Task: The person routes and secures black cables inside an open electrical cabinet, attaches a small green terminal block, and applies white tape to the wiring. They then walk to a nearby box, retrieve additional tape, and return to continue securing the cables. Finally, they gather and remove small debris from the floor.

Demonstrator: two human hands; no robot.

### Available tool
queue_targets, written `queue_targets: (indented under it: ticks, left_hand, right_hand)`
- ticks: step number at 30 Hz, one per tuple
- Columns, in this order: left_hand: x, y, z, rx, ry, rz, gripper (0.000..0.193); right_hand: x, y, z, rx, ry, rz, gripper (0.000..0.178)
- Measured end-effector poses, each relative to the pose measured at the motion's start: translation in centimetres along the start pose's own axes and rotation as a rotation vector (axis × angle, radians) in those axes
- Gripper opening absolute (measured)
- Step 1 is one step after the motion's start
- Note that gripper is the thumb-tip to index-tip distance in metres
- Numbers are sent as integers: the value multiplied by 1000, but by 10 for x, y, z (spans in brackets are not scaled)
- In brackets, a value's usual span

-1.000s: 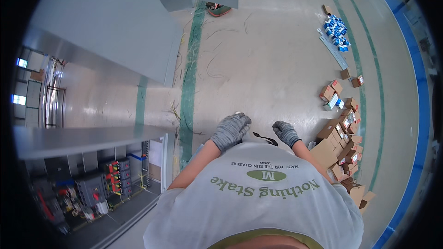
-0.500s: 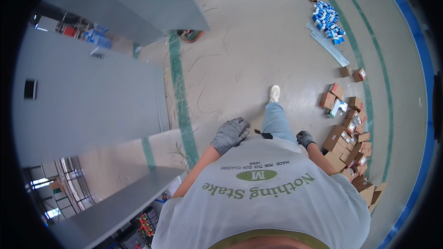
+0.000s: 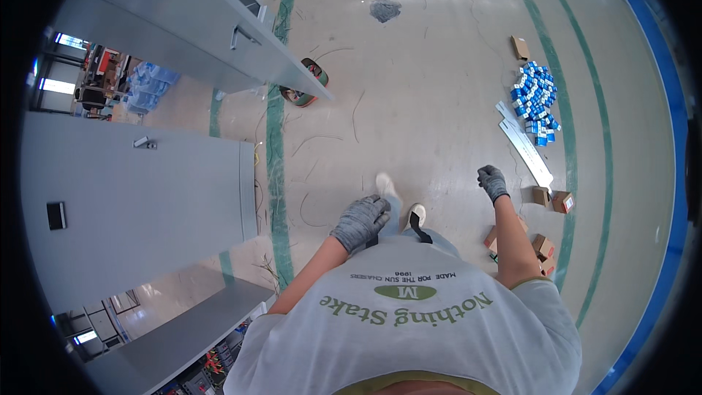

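My left hand (image 3: 363,224), in a grey work glove, is held low in front of my body beside my shirt (image 3: 446,314). Its fingers are curled in, and a dark shape shows just below it; whether the hand holds this is hidden. Out to the right, over the floor, my right hand (image 3: 493,181) wears the same kind of glove and is closed in a loose fist, with nothing seen sticking out. A black strap (image 3: 420,232) hangs at my waist. My two pale shoes (image 3: 414,216) stand on the floor below, one ahead of the other.
Grey cabinet doors (image 3: 139,197) stand swung out on my left, near a cabinet with wired parts (image 3: 216,362). A red-green basket (image 3: 311,84) sits by a door's edge. To the right lie small blue-white boxes (image 3: 537,99), pale metal strips (image 3: 528,152) and cardboard boxes (image 3: 562,202).
The view has moved forward along the floor; boxes and doors have slid down the picture. My right hand has swung forward from beside my hip. The left stays low in front.
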State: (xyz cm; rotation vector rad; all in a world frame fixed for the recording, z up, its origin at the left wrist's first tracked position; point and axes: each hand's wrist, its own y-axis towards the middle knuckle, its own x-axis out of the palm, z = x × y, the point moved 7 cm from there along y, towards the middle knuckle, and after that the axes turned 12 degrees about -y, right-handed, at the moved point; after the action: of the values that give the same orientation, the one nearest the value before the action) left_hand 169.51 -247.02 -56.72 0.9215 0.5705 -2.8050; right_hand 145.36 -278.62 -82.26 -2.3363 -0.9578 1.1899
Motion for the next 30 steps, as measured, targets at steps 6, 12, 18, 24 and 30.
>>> queue_targets:
  ticks: [6,12,18,24,30]
  left_hand:
    - [-55,110,-50,-23,-44,-72,25]
    - [-210,250,-47,123,55,138,24]
    - [-301,363,-60,165,48,133,23]
    - [-339,479,-109,35,11,36,26]
    - [-430,584,-167,-204,40,167,24]
  right_hand:
    - [15,83,-65,-87,-97,-91,14]
    - [18,120,-104,131,-278,-238,14]
    - [2,233,-188,179,-12,-148,14]
    - [-3,372,-277,105,-62,-204,12]
    - [-64,565,-399,-24,-296,-220,11]
